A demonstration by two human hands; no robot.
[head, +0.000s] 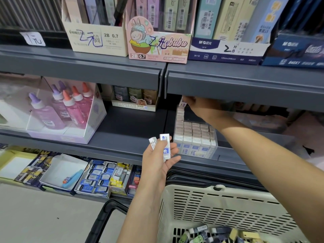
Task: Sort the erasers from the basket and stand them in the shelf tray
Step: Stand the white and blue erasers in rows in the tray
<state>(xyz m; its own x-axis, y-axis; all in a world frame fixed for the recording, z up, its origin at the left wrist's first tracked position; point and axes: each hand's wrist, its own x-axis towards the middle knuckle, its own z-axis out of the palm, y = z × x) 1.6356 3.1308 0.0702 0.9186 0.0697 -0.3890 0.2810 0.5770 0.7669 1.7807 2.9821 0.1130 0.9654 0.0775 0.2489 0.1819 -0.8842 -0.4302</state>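
- The left hand point(157, 160) is held palm-up in front of the middle shelf. Its curled fingers and thumb grip two white rectangular erasers point(164, 146) in blue-printed paper sleeves, both pointing upward.
- The right hand point(198, 106) reaches under the upper grey metal shelf point(245, 85) to the back of the tray. Its fingertips pinch a single white eraser point(182, 102) over the far left corner.
- One clear plastic shelf tray point(214, 148) sits on the middle shelf, just right of the left hand. It holds standing eraser rows point(192, 134) packed side by side. The front row shows about four across; the full count is too dense to read.
- One beige slotted plastic basket point(228, 199) with a black handle point(103, 218) stands below the arms. Its bottom holds a heap of loose mixed erasers point(210, 233); they overlap too much to count.
- On the left of the middle shelf, a display box holds six glue bottles point(70, 109): three with purple caps and three with orange.
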